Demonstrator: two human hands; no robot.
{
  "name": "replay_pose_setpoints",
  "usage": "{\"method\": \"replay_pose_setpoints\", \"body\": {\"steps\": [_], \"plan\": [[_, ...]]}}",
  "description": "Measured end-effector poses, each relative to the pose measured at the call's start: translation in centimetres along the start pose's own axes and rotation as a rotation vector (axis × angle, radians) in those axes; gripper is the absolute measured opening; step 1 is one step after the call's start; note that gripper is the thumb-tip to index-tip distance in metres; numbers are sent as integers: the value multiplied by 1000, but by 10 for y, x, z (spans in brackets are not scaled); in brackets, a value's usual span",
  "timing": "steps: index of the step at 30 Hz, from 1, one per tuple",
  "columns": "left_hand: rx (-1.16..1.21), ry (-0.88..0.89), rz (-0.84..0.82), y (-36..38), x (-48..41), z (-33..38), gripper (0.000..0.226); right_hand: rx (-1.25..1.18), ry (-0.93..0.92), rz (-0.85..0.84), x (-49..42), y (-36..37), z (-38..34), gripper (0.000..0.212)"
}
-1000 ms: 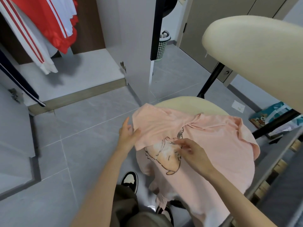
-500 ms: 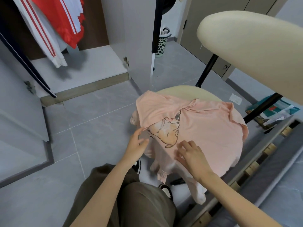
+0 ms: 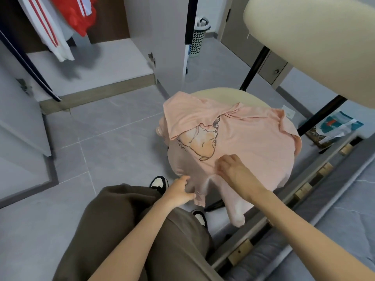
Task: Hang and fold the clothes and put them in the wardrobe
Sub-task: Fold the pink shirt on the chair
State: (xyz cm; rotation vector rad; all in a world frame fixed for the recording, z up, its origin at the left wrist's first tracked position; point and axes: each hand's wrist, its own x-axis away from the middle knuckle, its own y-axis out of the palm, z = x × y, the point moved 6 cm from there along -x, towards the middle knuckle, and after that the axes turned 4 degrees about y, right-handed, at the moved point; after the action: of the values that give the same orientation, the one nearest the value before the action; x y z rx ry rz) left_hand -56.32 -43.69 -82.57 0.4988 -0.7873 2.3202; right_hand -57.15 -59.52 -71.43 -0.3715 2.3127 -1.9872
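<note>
The pink T-shirt (image 3: 253, 142) is draped over the cream chair seat (image 3: 233, 94). Its near hem is held by the left grip (image 3: 178, 192), fingers curled. Fabric just below the print is pinched by the right grip (image 3: 237, 171), knuckles up.

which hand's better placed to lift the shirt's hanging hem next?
Left, probably. The left hand grips the shirt right at its hanging near edge, while the right hand pinches fabric higher up, over the seat.
</note>
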Motion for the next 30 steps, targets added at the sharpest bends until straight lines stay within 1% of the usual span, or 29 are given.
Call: {"method": "replay_pose_setpoints", "body": {"steps": [2, 4, 6, 7, 9, 11, 13, 14, 16, 19, 20, 22, 23, 25, 27, 30], "plan": [[2, -10, 11, 0, -4, 0, 84, -314, 69, 100, 1, -14, 11, 13], [-45, -25, -4, 4, -8, 2, 99, -556, 196, 176, 4, -22, 25, 10], [-93, -21, -37, 13, -13, 8, 106, -690, 307, 187, 3, -22, 35, 13], [-105, -10, -47, 18, -16, 13, 104, -736, 342, 189, 2, -23, 39, 14], [-132, 11, -21, 26, -22, 24, 84, -821, 395, 208, 0, -24, 47, 15], [-159, 25, 74, 25, -28, 34, 51, -863, 432, 236, -1, -25, 53, 15], [-129, 51, 173, 16, -31, 40, 20, -886, 469, 238, 1, -22, 58, 17], [-83, 61, 203, 10, -31, 40, 12, -907, 495, 239, 2, -19, 60, 20], [65, 63, 243, -4, -28, 37, 8, -951, 541, 260, 6, -14, 64, 24], [244, 89, 284, -22, -15, 31, 4, -934, 586, 302, 10, -12, 65, 19], [282, 115, 295, -28, -9, 31, 3, -903, 583, 299, 9, -12, 63, 17], [354, 168, 335, -40, 4, 31, 8, -821, 533, 283, 9, -14, 53, 8], [372, 186, 363, -47, 12, 33, 12, -767, 475, 278, 9, -16, 44, 4], [401, 201, 408, -63, 25, 35, 19, -594, 290, 309, 14, -22, 19, 14], [422, 199, 412, -76, 34, 36, 20, -448, 109, 312, 22, -19, -9, 20], [388, 200, 376, -88, 41, 38, 16, -309, -1, 283, 32, -7, -41, 26]]}}
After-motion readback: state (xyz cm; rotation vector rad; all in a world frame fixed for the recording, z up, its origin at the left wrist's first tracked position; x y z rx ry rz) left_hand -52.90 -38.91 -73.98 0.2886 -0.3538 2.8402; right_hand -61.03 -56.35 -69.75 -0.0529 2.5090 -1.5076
